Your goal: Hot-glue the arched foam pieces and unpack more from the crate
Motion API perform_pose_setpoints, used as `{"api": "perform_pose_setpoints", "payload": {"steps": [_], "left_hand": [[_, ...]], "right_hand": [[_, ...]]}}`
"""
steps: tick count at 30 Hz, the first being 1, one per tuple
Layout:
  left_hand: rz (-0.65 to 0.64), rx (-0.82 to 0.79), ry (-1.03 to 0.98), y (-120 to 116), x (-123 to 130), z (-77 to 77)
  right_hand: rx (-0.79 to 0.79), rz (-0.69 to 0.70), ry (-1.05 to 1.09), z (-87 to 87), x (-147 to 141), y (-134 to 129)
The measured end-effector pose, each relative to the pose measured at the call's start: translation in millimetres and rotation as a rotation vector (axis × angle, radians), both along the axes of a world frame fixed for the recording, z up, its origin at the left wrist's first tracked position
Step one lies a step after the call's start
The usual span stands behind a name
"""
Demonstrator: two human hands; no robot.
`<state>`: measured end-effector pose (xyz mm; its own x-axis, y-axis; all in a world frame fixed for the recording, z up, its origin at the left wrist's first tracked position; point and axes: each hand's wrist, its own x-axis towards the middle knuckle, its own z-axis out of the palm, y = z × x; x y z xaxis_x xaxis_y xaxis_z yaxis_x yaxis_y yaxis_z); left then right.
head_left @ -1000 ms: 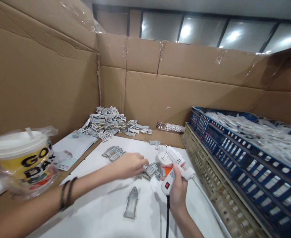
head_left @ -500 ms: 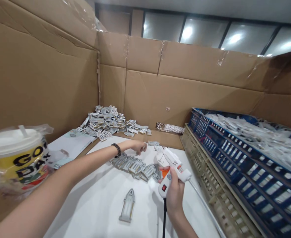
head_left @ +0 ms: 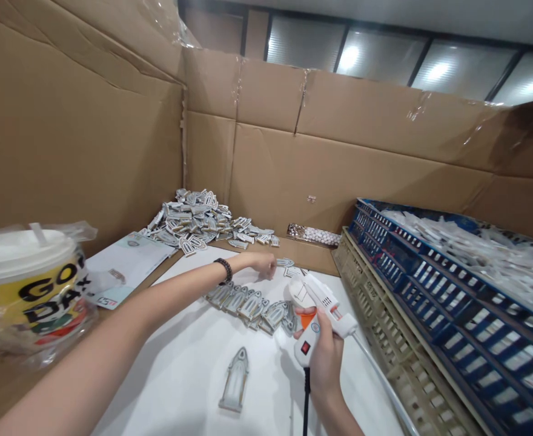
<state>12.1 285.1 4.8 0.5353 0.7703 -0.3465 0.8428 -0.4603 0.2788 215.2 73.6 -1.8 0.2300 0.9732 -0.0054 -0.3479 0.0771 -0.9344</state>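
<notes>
The glue gun's cord (head_left: 306, 402) is cut off by the lower edge; the far heap of pieces (head_left: 203, 219) seems too small to be made out singly.

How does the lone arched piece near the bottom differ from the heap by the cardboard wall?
The lone arched piece lies alone; the heap of pieces is many piled loosely. The lone piece rests on the white board, the heap on cardboard beyond it. Both look grey and white, arch-shaped.
</notes>
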Motion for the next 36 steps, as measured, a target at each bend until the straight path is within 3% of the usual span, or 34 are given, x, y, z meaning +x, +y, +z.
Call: {"api": "perform_pose_setpoints", "payload": {"steps": [8, 15, 20, 27, 31, 36], "left_hand": [[-0.072, 0.037, -0.038, 32.1, 49.2, -1.7], [-0.081, 0.082, 0.004, 41.7, 62.4, -9.1], [-0.105, 0.162, -0.015, 27.3, 49.4, -5.1], [-0.141, 0.221, -0.09, -10.3, 5.0, -2.8], [-0.151, 0.172, -0.115, -13.1, -7.2, 6.5], [-0.108, 0.145, -0.15, -6.5, -0.3, 12.6]], "right_hand": [[-0.03, -0.051, -0.019, 7.6, -3.0, 0.1], [-0.031, -0.095, 0.05, 13.9, 3.0, 5.0], [-0.036, -0.096, 0.055, 18.2, 3.3, 3.4], [-0.06, -0.081, 0.047, 15.4, 2.8, 2.9], [-0.098, -0.061, 0.038, 6.4, 3.6, 4.9], [-0.055, -0.052, 0.018, 6.3, 2.0, 4.9]]}}
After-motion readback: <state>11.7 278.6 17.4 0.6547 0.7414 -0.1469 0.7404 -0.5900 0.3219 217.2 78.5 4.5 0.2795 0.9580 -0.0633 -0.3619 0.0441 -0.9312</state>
